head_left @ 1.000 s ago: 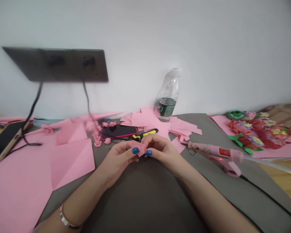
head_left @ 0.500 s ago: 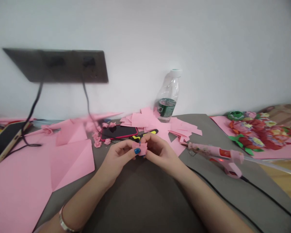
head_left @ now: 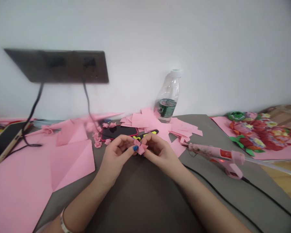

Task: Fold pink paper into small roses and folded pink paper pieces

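Between my two hands is a small folded pink paper flower (head_left: 141, 148), its petals pointing outward. My left hand (head_left: 118, 153) pinches its left side, the blue-nailed thumb on top. The fingers of my right hand (head_left: 160, 150) are closed on its right side. Just behind the hands lie a yellow and black tool (head_left: 149, 133), partly covered by them, and a phone with a pink edge (head_left: 118, 131). Several small finished paper flowers (head_left: 97, 139) rest left of the phone.
Pink paper pieces (head_left: 145, 120) lie around a tilted plastic bottle (head_left: 168, 100) by the wall. A pink glue gun (head_left: 215, 153), its light red, and its cord lie right. Large pink sheets (head_left: 21, 174) cover the left. Colourful paper flowers (head_left: 257, 132) sit far right.
The pink paper in my fingers has turned and now shows pointed petals instead of a flat, squarish face. Both hands stay in nearly the same place.
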Demonstrator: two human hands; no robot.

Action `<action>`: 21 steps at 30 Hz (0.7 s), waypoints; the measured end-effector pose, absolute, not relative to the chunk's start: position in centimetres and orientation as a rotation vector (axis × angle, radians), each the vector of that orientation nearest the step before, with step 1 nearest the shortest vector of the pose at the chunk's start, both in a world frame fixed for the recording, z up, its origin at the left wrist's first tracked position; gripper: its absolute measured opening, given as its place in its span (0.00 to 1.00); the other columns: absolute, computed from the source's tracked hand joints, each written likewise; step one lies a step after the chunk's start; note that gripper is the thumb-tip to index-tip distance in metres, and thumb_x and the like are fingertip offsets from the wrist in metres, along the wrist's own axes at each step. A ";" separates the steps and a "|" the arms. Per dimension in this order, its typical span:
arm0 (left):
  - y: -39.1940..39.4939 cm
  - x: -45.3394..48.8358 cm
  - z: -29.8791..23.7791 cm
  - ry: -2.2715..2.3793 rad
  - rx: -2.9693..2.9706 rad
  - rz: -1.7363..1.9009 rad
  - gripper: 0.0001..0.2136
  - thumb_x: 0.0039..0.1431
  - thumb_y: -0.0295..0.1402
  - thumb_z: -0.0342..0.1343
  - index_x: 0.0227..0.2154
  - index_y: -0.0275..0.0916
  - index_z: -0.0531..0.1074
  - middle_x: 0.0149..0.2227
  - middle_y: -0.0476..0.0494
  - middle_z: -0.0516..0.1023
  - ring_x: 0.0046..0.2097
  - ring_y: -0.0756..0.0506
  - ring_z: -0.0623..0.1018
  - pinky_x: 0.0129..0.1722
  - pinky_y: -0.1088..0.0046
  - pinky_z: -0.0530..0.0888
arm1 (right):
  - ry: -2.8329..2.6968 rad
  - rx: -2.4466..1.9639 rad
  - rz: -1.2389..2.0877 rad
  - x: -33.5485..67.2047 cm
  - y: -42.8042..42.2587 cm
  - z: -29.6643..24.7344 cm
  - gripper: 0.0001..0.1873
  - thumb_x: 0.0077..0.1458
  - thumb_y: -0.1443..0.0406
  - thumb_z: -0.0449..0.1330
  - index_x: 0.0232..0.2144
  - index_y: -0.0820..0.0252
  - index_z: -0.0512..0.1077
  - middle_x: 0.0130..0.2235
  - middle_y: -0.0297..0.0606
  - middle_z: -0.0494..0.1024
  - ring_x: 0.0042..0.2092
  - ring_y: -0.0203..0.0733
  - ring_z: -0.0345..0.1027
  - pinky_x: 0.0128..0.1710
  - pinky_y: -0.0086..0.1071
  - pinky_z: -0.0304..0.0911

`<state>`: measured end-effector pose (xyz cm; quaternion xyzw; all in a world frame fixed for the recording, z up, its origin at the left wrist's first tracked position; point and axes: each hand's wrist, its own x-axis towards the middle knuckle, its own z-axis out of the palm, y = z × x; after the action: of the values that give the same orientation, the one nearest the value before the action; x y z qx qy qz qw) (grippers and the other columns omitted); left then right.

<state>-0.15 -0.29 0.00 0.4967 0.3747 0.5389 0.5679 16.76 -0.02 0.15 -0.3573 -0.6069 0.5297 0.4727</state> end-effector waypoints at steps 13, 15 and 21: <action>-0.5 -0.3 0.1 0.909 1.280 1.301 0.06 0.55 0.32 0.67 0.34 0.41 0.78 0.35 0.47 0.80 0.39 0.47 0.79 0.42 0.72 0.76 | -1.514 -0.876 1.275 16.6 -0.2 0.1 0.18 0.57 0.54 0.65 0.47 0.52 0.74 0.34 0.36 0.75 0.42 0.45 0.72 0.40 0.38 0.68; -0.5 -0.3 0.1 0.917 1.285 1.299 0.05 0.55 0.32 0.66 0.35 0.41 0.78 0.35 0.47 0.81 0.39 0.47 0.79 0.42 0.72 0.76 | -1.511 -0.886 1.270 16.6 -0.2 0.1 0.18 0.58 0.54 0.65 0.48 0.52 0.74 0.36 0.37 0.76 0.41 0.45 0.71 0.40 0.38 0.68; -0.6 -0.3 0.3 0.984 1.295 1.280 0.05 0.54 0.32 0.66 0.32 0.41 0.76 0.34 0.47 0.80 0.39 0.47 0.79 0.40 0.73 0.75 | -1.513 -0.894 1.254 16.5 0.0 -0.1 0.14 0.58 0.55 0.65 0.43 0.54 0.73 0.38 0.38 0.76 0.39 0.43 0.70 0.37 0.37 0.66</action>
<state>-0.34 -0.58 0.29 0.5378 0.4090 0.5317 0.5107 16.53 -0.04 -0.07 -0.3651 -0.6178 0.5121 0.4720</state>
